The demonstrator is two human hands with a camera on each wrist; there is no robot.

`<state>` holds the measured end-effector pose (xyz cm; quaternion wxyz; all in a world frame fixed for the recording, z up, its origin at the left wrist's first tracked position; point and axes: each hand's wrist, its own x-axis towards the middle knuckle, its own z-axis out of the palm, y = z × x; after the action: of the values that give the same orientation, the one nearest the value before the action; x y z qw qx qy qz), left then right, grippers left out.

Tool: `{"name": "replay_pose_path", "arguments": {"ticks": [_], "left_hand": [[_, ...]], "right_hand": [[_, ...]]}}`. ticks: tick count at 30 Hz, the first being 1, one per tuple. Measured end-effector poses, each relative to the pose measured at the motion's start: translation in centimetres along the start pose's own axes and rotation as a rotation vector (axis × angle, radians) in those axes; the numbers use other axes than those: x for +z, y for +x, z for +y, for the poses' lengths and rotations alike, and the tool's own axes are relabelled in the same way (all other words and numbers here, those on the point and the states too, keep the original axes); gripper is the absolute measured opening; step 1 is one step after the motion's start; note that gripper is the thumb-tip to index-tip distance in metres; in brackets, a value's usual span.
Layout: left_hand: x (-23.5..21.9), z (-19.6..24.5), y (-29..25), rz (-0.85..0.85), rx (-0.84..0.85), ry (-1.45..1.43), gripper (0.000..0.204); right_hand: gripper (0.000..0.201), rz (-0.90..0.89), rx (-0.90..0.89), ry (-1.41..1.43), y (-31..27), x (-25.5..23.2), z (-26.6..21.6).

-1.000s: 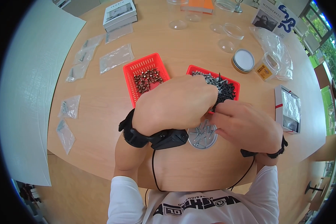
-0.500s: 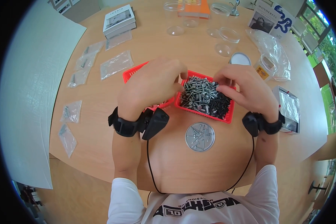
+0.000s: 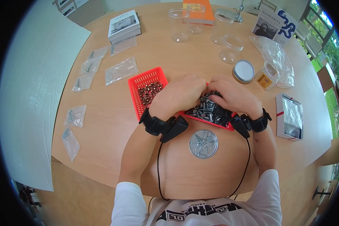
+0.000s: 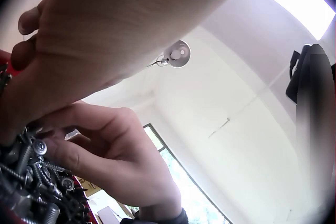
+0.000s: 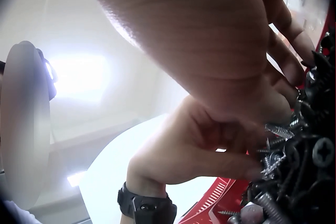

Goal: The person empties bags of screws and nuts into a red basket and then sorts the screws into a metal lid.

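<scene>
We read "WONDERFUL" on the standing cover (image 3: pixel 266 25), upper right. White shirt (image 3: pixel 223 219): small print looks like "DESIGN", though the lens warps it; big black lettering unclear to us. Orange jar label (image 3: pixel 264 80) and white book (image 3: pixel 123 25) title: too small.

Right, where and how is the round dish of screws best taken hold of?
Probably grip the shallow dish by its rim, left and right, from the near side: it lies flat, loose screws in it, and a red basket stands beyond.
</scene>
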<state>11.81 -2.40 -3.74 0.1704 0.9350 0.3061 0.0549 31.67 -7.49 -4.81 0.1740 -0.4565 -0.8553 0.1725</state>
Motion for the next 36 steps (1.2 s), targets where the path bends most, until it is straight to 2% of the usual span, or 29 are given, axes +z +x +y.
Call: {"name": "replay_pose_path", "arguments": {"ticks": [4, 15, 18, 21, 28, 30, 33, 36], "left_hand": [[-0.5, 0.4, -0.3, 0.011, 0.002, 0.003, 0.012], [0.3, 0.0, -0.8, 0.014, -0.02, 0.046, 0.008], [-0.3, 0.4, -0.9, -0.097, -0.077, 0.062, 0.009], [-1.0, 0.5, -1.0, -0.125, -0.091, 0.036, 0.011], [-3.0, 0.6, -2.5, 0.021, 0.029, -0.098, 0.012], [-3.5, 1.3, -3.3, 0.038, 0.073, -0.139, 0.011], [-3.8, 2.4, -4.1, -0.044, 0.088, -0.149, 0.011], [-3.8, 4.1, -4.0, -0.218, 0.04, -0.07, 0.009]], "right_hand": [[0.017, 0.002, -0.037, 0.011, 0.2, 0.2, 0.5], [0.015, -0.021, 0.005, 0.06, 0.6, 0.6, 1.5], [0.015, -0.042, 0.045, 0.107, 0.6, 0.4, 1.4], [0.015, -0.065, 0.046, 0.118, 0.6, 0.3, 1.3], [0.014, -0.053, -0.022, 0.086, 0.8, 0.8, 1.4], [0.012, -0.077, 0.009, 0.093, 0.8, 0.6, 1.0], [0.011, -0.094, 0.028, 0.065, 0.8, 0.2, 0.3], [0.011, -0.07, -0.002, 0.014, 0.6, 0.6, 0.5]]}}
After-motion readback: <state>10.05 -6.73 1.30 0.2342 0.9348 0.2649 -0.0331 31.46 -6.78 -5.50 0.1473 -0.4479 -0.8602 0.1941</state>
